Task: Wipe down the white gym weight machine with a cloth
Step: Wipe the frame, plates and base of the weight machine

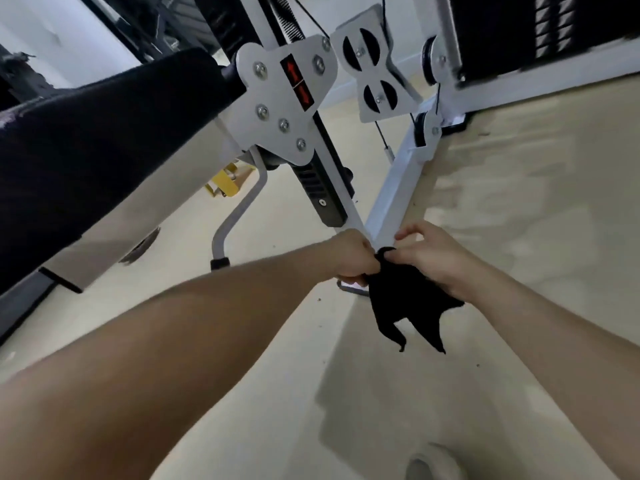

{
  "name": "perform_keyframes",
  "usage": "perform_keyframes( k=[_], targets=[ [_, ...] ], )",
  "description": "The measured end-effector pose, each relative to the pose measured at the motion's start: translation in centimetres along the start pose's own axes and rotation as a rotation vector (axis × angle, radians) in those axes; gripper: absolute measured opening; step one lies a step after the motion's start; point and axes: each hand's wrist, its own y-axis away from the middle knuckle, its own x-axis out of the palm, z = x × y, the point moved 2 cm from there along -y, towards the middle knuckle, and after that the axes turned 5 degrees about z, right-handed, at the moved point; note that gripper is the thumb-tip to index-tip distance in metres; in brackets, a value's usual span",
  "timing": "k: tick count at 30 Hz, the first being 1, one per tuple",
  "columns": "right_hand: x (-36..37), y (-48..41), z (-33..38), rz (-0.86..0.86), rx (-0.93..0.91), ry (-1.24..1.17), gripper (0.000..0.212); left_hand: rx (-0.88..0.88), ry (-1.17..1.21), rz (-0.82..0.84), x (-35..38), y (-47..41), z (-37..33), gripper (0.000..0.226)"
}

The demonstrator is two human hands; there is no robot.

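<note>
Gripping cloth (405,299), hands (351,256) (433,254) sit beside white frame bar (394,199).

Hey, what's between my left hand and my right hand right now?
In the head view, the black cloth, bunched at its top, fills the gap between the left hand and the right hand; both grip it. The white frame bar shows behind.

The pad (104,140) fills the upper left. Just right of it, at upper centre, sits the plate (277,105), then the pulley bracket (374,74), with the weight stack (554,26) in the upper right corner. The beam (394,195) runs down from the bracket to frame centre. There the left grip (349,254) and right grip (436,258) meet, both holding the cloth (408,299), which hangs over the floor (519,202).
</note>
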Motion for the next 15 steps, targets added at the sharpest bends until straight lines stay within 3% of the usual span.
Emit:
perform_keyframes(
  k=[2,4,6,8,10,13,15],
  targets=[
    [-1.2,0.5,0.6,-0.029,0.007,-0.069,0.032,0.02,-0.13,0.084,0.1,-1.4,-1.7,0.017],
    [-2.2,1.2,1.0,-0.079,-0.02,-0.03,0.031,0.088,-0.464,0.139,0.9,-3.2,-4.0,0.023],
    [-3.6,2.1,1.4,-0.129,-0.034,0.122,0.028,0.213,-0.841,0.069,1.9,-5.0,-6.2,0.021],
    [-5.1,3.1,1.6,-0.164,-0.027,0.279,0.027,0.302,-0.92,-0.024,3.0,-6.2,-6.7,0.023],
    [-5.8,3.7,1.3,-0.165,0.024,0.464,0.024,0.329,-0.675,-0.049,4.8,-7.7,-5.8,0.028],
    [-4.6,3.5,0.4,0.018,0.105,0.925,0.026,0.313,0.004,-0.016,9.7,-8.9,-3.9,0.022],
    [-4.2,2.7,-0.2,0.104,0.097,1.116,0.026,0.188,0.485,-0.061,12.3,-9.0,-2.9,0.029]
  ],
)
